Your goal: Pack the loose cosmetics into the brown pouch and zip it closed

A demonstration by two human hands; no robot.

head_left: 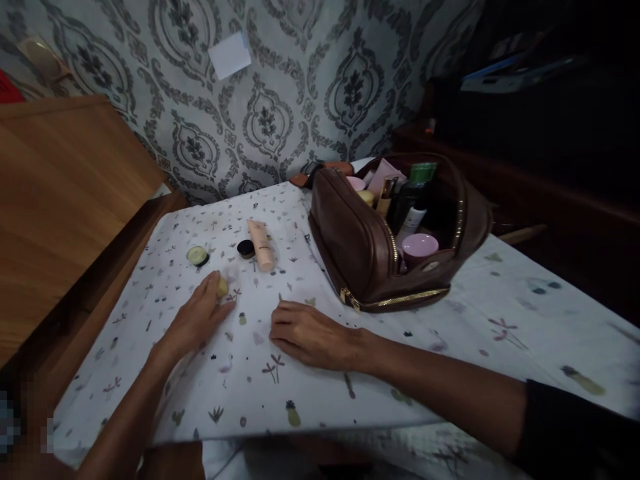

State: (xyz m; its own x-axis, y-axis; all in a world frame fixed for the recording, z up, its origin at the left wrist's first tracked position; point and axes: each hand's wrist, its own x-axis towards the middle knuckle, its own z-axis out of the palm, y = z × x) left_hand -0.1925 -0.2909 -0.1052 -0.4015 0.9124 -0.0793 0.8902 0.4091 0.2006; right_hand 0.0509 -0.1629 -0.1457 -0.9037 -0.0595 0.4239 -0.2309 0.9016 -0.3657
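My left hand [200, 315] rests on the printed white tablecloth [165, 373], its fingers and thumb bent around a small yellow object [222, 287] whose kind I cannot make out. My right hand [307, 337] lies on the cloth with fingers curled in, and nothing shows in it. Beyond the left hand sit a small round pot [198, 255] with pale green content and a black round lid or jar [245, 249]. A peach squeeze tube [261, 245] lies beside the black piece.
To the right stands an unzipped brown cosmetic bag [350, 247], packed with bottles, a pink round container [420, 247] and a green-capped bottle [423, 175]. Orange-brown and black items [320, 173] lie behind it. A wooden panel [75, 173] borders the left; patterned wall rises behind.
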